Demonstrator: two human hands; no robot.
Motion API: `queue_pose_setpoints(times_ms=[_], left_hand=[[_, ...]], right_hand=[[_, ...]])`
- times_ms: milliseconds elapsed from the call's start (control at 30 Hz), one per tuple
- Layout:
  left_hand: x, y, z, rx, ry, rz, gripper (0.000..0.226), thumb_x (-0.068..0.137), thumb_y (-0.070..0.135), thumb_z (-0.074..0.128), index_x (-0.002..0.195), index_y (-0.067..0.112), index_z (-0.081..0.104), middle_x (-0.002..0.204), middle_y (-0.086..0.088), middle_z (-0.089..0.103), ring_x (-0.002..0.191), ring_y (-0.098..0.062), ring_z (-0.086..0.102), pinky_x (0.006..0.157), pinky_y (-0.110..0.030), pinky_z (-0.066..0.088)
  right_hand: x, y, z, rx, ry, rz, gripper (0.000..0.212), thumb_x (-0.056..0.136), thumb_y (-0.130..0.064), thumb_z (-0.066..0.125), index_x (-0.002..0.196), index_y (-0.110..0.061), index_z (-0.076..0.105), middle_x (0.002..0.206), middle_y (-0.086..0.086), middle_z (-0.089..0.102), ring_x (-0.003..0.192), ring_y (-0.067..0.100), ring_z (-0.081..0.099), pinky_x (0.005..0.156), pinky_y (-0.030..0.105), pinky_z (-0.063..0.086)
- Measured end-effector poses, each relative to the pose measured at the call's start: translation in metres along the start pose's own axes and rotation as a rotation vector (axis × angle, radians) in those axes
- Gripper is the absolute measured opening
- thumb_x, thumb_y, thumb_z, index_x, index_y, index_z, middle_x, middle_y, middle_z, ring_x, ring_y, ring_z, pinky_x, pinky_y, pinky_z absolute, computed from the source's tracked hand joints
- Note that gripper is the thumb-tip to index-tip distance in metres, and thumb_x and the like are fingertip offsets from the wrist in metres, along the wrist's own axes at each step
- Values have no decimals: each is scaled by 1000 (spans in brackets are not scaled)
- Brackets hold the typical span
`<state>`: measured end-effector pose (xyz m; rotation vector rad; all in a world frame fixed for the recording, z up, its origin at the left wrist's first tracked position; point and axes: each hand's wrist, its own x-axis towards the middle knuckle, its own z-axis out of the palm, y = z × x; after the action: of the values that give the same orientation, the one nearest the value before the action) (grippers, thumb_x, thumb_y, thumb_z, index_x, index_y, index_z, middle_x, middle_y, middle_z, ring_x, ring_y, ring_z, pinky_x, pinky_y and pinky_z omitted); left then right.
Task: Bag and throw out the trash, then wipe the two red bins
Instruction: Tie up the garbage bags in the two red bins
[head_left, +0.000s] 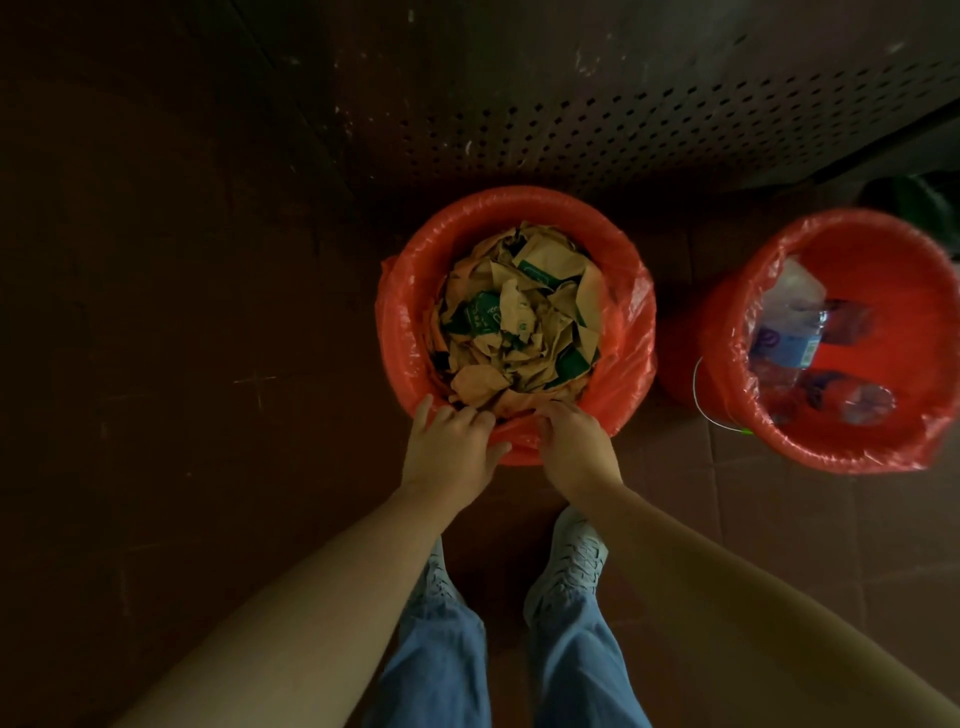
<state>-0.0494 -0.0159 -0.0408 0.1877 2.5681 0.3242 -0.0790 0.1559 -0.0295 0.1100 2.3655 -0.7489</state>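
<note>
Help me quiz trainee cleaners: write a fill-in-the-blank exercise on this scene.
1. The left hand and right hand grip the near rim of the left bin, which is full of crumpled ____.
2. The right bin holds clear plastic ____.
3. Each bin is lined with a thin bag coloured ____.

Missing words: paper; bottles; red.
</note>
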Motion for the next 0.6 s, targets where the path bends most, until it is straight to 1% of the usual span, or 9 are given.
queue_pose_setpoints(times_ms=[33, 100, 167, 233, 300, 367, 433, 533, 600], left_hand=[[3, 2, -1, -12, -6, -6, 40, 96, 56, 51, 120, 26, 61, 113, 7, 67, 114, -21, 59, 117, -50, 23], [9, 4, -4, -2, -18, -2, 37, 95, 47, 57, 124, 25, 59, 117, 5, 67, 116, -22, 59, 117, -52, 23], [12, 5, -8, 33, -29, -2, 32, 95, 31, 57, 126, 24, 59, 117, 3, 67, 115, -24, 58, 117, -54, 22], [14, 2, -11, 66, -34, -20, 35, 92, 18, 56, 126, 23, 59, 116, 2, 66, 113, -25, 58, 116, -55, 22], [14, -3, -14, 99, -30, -22, 40, 89, 13, 58, 128, 22, 60, 119, 2, 64, 113, -26, 57, 116, -56, 22], [13, -7, -15, 113, -7, 6, 43, 88, 14, 60, 130, 22, 59, 125, 1, 61, 117, -26, 55, 116, -58, 21], [11, -9, -16, 129, 33, 61, 44, 88, 16, 63, 131, 22, 59, 125, 0, 61, 121, -27, 53, 117, -60, 20], [10, -10, -19, 137, 104, 109, 45, 88, 17, 60, 133, 20, 60, 131, -2, 59, 133, -28, 47, 116, -62, 21], [8, -13, -23, 149, 123, 105, 48, 88, 16, 60, 136, 19, 58, 137, -3, 56, 139, -29, 41, 117, -63, 19]], right_hand=[[0, 1, -1, 16, 1, -14, 38, 93, -37, 41, 116, -26, 68, 112, -9, 63, 94, 13, 59, 69, 28, 45], [1, 4, 0, 0, 3, -19, 30, 97, -31, 43, 112, -24, 68, 108, -6, 65, 92, 15, 61, 67, 28, 42], [4, 5, 3, -61, -6, 1, 21, 100, -20, 47, 110, -21, 66, 110, 0, 67, 97, 23, 64, 73, 36, 49], [4, 3, 4, -117, -7, -5, 20, 99, -28, 53, 114, -21, 64, 117, 1, 66, 106, 26, 64, 83, 39, 52], [0, -2, 6, -258, -52, -77, 42, 94, -41, 61, 132, -24, 57, 135, 0, 58, 125, 25, 55, 99, 43, 46], [-1, -7, 8, -434, -90, -130, 63, 91, -46, 63, 146, -25, 43, 146, 0, 49, 136, 26, 45, 107, 44, 39], [0, -12, 9, -542, -61, -131, 63, 92, -37, 63, 148, -24, 39, 147, 2, 46, 137, 27, 41, 108, 43, 38], [3, -20, 7, -616, 19, -109, 57, 91, -20, 59, 145, -21, 43, 143, 6, 49, 133, 31, 43, 107, 45, 38], [3, -21, 2, -658, 64, -119, 53, 90, -15, 56, 143, -19, 48, 139, 8, 52, 130, 33, 45, 106, 47, 38]])
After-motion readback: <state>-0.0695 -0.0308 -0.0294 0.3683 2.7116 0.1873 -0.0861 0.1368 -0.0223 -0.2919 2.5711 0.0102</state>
